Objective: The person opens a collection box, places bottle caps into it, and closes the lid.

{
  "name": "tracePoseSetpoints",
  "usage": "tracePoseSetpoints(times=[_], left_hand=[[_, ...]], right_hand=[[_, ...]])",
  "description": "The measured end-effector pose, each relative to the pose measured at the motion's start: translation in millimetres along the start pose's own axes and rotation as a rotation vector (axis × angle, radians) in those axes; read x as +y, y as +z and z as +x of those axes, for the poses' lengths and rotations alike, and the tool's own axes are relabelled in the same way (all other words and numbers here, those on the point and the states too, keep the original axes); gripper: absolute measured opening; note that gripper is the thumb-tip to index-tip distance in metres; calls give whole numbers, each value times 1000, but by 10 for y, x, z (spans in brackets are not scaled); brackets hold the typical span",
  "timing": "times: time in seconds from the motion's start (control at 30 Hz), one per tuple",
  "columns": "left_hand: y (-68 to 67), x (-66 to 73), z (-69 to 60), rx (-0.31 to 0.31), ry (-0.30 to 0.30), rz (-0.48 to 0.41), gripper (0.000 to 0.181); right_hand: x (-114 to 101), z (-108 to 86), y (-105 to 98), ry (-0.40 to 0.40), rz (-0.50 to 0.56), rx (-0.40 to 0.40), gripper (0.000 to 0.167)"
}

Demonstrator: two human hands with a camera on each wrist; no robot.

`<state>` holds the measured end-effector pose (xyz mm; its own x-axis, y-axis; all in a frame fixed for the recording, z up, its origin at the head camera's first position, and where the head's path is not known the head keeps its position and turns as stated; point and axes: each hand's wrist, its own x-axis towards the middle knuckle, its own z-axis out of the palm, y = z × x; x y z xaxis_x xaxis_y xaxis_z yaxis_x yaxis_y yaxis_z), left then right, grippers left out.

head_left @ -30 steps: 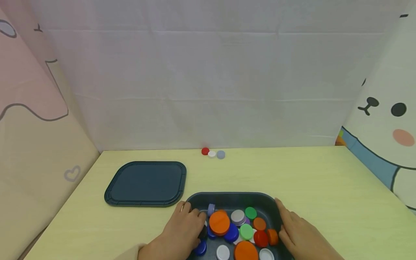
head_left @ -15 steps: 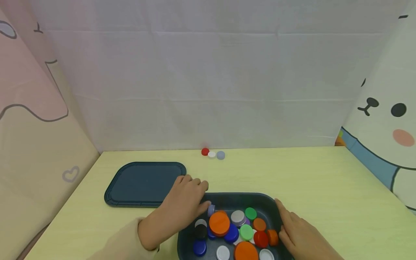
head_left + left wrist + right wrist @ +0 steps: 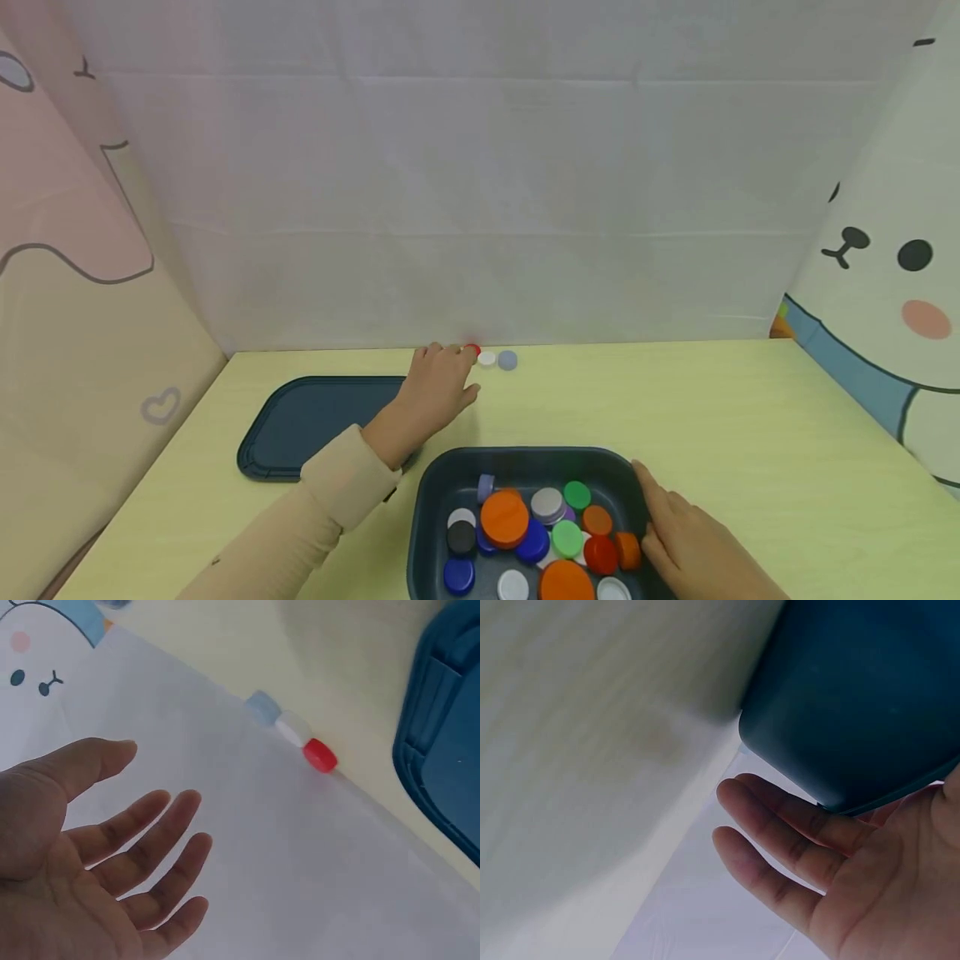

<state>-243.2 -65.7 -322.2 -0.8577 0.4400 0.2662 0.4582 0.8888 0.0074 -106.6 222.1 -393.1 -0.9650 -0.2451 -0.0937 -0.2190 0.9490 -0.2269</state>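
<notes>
My left hand (image 3: 431,392) is stretched toward the back of the table, fingers spread and holding nothing. Just past its fingertips lie three small bottle caps in a row: a red cap (image 3: 320,755), a white cap (image 3: 293,728) and a pale blue cap (image 3: 262,708). The hand partly covers the red one in the head view. At the front, a dark deep tray (image 3: 540,452) holds several bottle caps, among them a big orange cap (image 3: 505,518) and a black cap (image 3: 461,538). My right hand (image 3: 701,542) rests against the tray's right side, its fingers loosely extended along the outer wall (image 3: 855,705).
A flat dark lid-like tray (image 3: 315,417) lies on the left of the pale table (image 3: 712,417), partly behind the left forearm. A light cloth backdrop (image 3: 480,208) rises along the table's back edge, with printed side panels left and right.
My left hand has left the deep tray's left side and moved up and forward to the row of caps at the back. The right hand stays at the tray.
</notes>
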Motion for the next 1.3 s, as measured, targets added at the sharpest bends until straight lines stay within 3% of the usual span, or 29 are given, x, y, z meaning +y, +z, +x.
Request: tracePoseSetpoints(times=[0.17, 0.37, 0.53, 0.9, 1.2, 1.3], left_hand=[[161, -131, 182, -17, -24, -36, 24], [346, -247, 322, 2, -9, -76, 23], [467, -304, 415, 7, 4, -46, 22], [789, -358, 607, -106, -69, 17, 21], [933, -343, 685, -65, -114, 5, 17], [969, -326, 715, -83, -121, 4, 15]], right_hand=[[-3, -4, -2, 0, 8, 3, 65], [-5, -8, -4, -12, 8, 12, 64], [-1, -12, 1, -18, 4, 13, 65], [-40, -8, -13, 27, 31, -13, 64], [-62, -9, -31, 48, 59, -30, 64], [-62, -8, -33, 63, 64, -40, 65]])
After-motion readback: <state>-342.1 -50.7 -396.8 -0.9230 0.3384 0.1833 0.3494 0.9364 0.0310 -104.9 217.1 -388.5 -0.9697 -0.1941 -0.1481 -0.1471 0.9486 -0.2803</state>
